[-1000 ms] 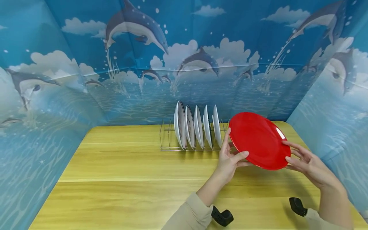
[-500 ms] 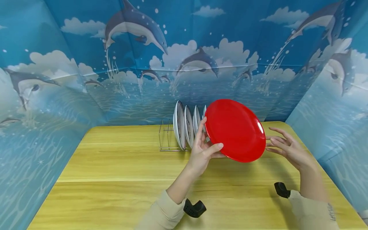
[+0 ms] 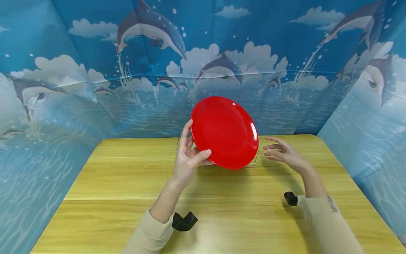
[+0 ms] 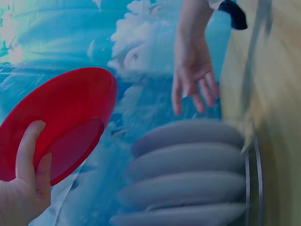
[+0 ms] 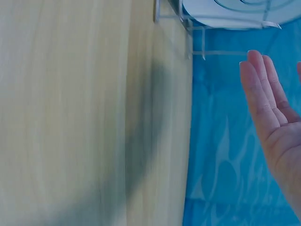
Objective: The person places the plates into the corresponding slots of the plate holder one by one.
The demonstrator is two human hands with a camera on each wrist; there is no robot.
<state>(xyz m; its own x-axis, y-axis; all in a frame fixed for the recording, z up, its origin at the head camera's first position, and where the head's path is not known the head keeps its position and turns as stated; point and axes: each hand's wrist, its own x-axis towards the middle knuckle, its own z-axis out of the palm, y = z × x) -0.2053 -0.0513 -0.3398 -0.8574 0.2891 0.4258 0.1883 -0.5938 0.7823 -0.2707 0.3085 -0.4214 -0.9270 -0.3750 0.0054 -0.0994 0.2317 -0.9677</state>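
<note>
My left hand (image 3: 184, 162) grips a glossy red plate (image 3: 225, 132) by its lower left rim, thumb on the front face and fingers behind. The plate is raised and tilted, and in the head view it covers most of the wire dish rack (image 3: 255, 159). From the left wrist, white plates (image 4: 188, 160) show standing on edge in that rack, below and beside the red plate. My right hand (image 3: 283, 153) hangs in the air right of the plate, apart from it, fingers loosely extended and holding nothing. In the right wrist view its fingers point toward the rack's end.
A yellow wood-grain table (image 3: 111, 197) stretches out under both arms. Behind it and along the sides hangs a blue cloth (image 3: 142, 102) printed with dolphins and clouds. Black devices (image 3: 185, 221) are strapped at both wrists.
The left hand has carried the red plate leftward and slightly up, in front of the racked plates. The right hand has let go of its rim and also drifted left.
</note>
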